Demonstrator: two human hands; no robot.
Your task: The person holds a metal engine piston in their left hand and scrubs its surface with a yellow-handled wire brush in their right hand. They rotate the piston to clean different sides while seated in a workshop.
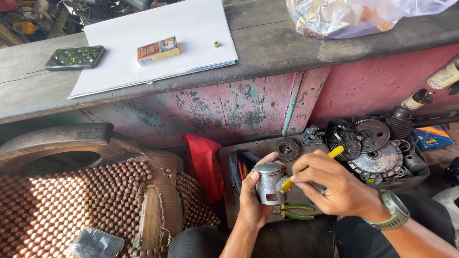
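Scrubbing the piston (269,183), gripped in my left hand (253,200); right hand (334,184) fingers pinch the yellow brush (311,167); next, I'd rotate the piston.

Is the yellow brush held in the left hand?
No, the right hand holds the yellow brush against the metal piston, which the left hand grips.

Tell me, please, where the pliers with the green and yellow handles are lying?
The pliers lie on the wooden board, low in the head view, just beneath the left hand holding the piston.

Bright, even daylight, glare on the plastic bag (354,16), sharp focus throughout.
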